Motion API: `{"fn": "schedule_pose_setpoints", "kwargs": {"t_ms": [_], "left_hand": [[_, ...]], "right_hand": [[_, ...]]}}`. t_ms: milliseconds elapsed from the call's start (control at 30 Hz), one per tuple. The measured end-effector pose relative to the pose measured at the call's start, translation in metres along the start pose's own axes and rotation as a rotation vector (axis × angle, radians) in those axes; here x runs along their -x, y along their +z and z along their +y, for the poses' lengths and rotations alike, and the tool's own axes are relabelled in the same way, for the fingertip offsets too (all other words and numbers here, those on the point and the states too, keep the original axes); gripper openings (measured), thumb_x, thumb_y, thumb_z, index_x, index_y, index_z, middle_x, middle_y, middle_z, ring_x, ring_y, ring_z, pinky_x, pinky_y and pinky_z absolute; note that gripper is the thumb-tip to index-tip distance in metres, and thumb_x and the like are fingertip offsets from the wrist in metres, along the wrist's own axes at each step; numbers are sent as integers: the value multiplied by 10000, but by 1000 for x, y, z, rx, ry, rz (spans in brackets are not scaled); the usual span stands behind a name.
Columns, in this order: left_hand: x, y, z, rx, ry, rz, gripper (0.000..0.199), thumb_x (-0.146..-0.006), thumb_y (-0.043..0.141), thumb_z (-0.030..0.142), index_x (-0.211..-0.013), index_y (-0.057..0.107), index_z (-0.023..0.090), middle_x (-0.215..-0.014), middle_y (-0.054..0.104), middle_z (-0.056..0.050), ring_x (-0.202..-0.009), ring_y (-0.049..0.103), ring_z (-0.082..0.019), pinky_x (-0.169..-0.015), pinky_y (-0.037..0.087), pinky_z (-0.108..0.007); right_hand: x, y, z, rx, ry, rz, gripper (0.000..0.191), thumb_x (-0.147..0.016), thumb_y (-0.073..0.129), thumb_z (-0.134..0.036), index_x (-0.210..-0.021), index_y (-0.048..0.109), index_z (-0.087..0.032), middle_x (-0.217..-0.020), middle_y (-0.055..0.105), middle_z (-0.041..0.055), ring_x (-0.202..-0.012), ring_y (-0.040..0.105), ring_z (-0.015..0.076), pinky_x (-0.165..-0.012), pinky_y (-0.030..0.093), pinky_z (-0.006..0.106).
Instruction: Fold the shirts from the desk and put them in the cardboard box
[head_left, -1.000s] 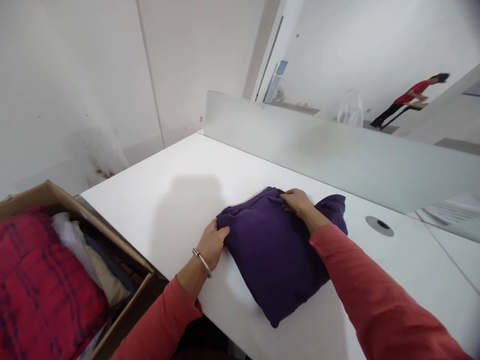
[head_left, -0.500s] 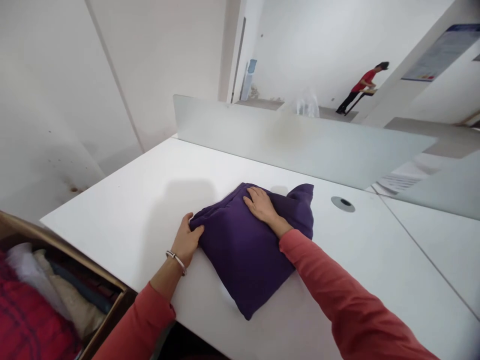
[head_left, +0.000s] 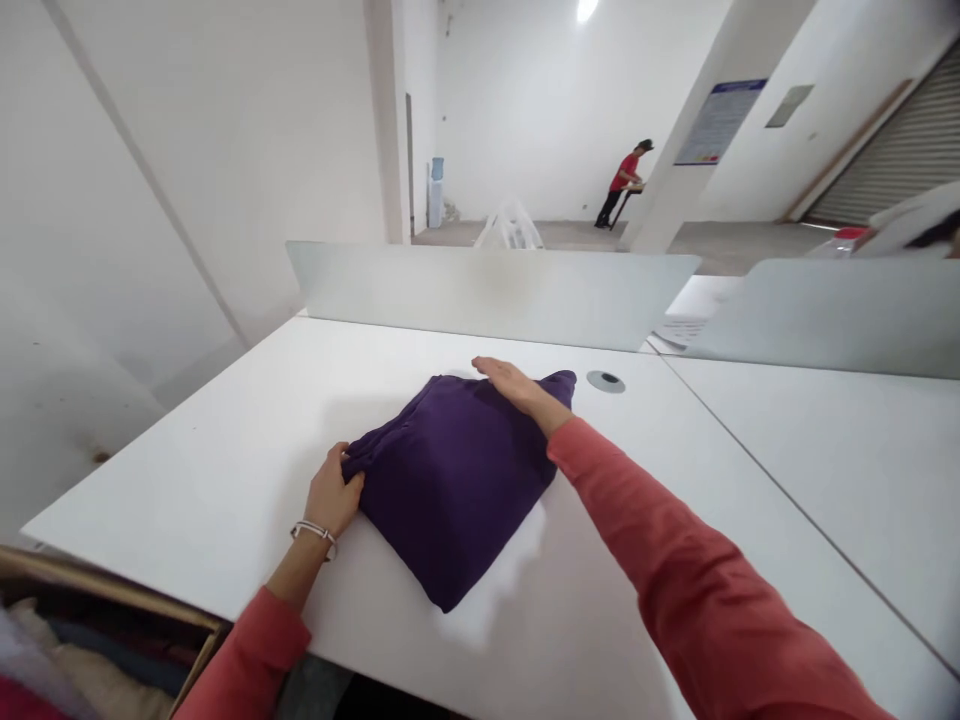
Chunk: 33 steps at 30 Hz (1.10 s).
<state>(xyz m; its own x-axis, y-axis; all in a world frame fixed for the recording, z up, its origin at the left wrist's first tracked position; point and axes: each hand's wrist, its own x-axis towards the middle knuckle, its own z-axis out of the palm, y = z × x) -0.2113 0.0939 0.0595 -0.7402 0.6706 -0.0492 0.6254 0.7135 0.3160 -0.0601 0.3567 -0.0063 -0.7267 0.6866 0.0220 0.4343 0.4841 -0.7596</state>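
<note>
A folded purple garment [head_left: 457, 480] lies on the white table [head_left: 247, 450], one corner toward me; which kind of garment it is I cannot tell. My left hand [head_left: 334, 495], with a bracelet at the wrist, pinches its left corner between thumb and fingers. Flat and stretched out, my right hand [head_left: 517, 385] is at the far right edge of the cloth, fingers pointing left. Part of the cloth's far right end is hidden behind that hand and wrist.
An open cardboard box [head_left: 112, 600] with folded fabrics stands below the table's left edge. A frosted partition [head_left: 465, 290] runs along the back, with a plastic bag [head_left: 510, 228] behind it. A cable hole [head_left: 606, 381] lies right of the cloth. Far off, a person [head_left: 624, 185] stands at a small table.
My right hand has moved from the middle of the cloth to its far right edge. The raised right flap now lies flatter. The camera view has shifted right and up.
</note>
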Motion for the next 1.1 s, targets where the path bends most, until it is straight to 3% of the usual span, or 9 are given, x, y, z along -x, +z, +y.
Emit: {"fn": "schedule_pose_setpoints", "kwargs": {"t_ms": [100,167,233,300,500,733,900,1000,1100], "left_hand": [[8,-4,12,-189,271,171,420,-786,424,275,-1154,456,74,-1191,466,-177,-1097,459,-284,-922,379,-425],[12,0,28,-298,506,222,405,-830,377,303,-1146,484,74,-1247,428,-173,-1182,371,-295,-981,318,-439],[12,9,47,-382,686,139,404,-857,350,320,-1175,486,113,-1285,422,-131,-1235,305,-286,-1015,271,-442],[7,22,62,-448,760,0,414,-864,349,349,-1211,468,158,-1328,396,-88,-1271,250,-282,-1023,248,-464],[-20,49,58,-536,640,-267,525,-861,301,465,-1296,367,179,-1387,314,-65,-1302,163,-307,-999,180,-584],[-23,53,49,-519,590,-329,572,-854,248,515,-1330,306,203,-1412,260,-42,-1315,126,-275,-1024,142,-565],[-22,53,48,-472,573,-347,584,-848,245,531,-1333,295,210,-1414,254,-42,-1315,120,-279,-1023,125,-574],[-24,45,47,-445,582,-398,571,-839,288,522,-1317,316,210,-1412,255,-44,-1307,141,-286,-1021,144,-568],[-33,30,44,-416,579,-383,586,-792,419,496,-1295,340,205,-1416,234,-61,-1296,162,-296,-1020,207,-519]], "right_hand": [[30,-34,3,-79,-58,116,548,-906,167,-447,-1314,353,-131,-1341,376,67,-1230,343,162,-1022,283,314],[50,-39,8,46,-138,167,558,-888,239,-465,-1318,348,-127,-1362,339,80,-1284,238,208,-1052,223,378],[64,-29,16,237,-183,153,563,-875,284,-462,-1309,363,-112,-1369,320,104,-1307,152,255,-1052,185,447],[71,-14,25,381,-167,107,570,-871,293,-472,-1307,370,-112,-1375,305,113,-1310,119,284,-1040,172,492],[64,17,53,471,-44,-9,607,-870,222,-531,-1334,344,-160,-1393,281,64,-1306,119,287,-1032,160,511],[57,30,67,400,68,-151,709,-839,150,-613,-1350,315,-151,-1398,273,61,-1291,170,281,-1035,171,483],[56,22,59,197,85,-153,700,-794,304,-627,-1289,409,-143,-1364,332,98,-1282,209,292,-1047,130,496],[69,-2,51,-340,116,61,624,-786,321,-606,-1228,454,-187,-1314,405,109,-1228,343,258,-1030,240,456],[108,-29,47,-735,95,327,553,-832,168,-552,-1242,384,-252,-1335,380,81,-1210,381,207,-953,375,426]]}}
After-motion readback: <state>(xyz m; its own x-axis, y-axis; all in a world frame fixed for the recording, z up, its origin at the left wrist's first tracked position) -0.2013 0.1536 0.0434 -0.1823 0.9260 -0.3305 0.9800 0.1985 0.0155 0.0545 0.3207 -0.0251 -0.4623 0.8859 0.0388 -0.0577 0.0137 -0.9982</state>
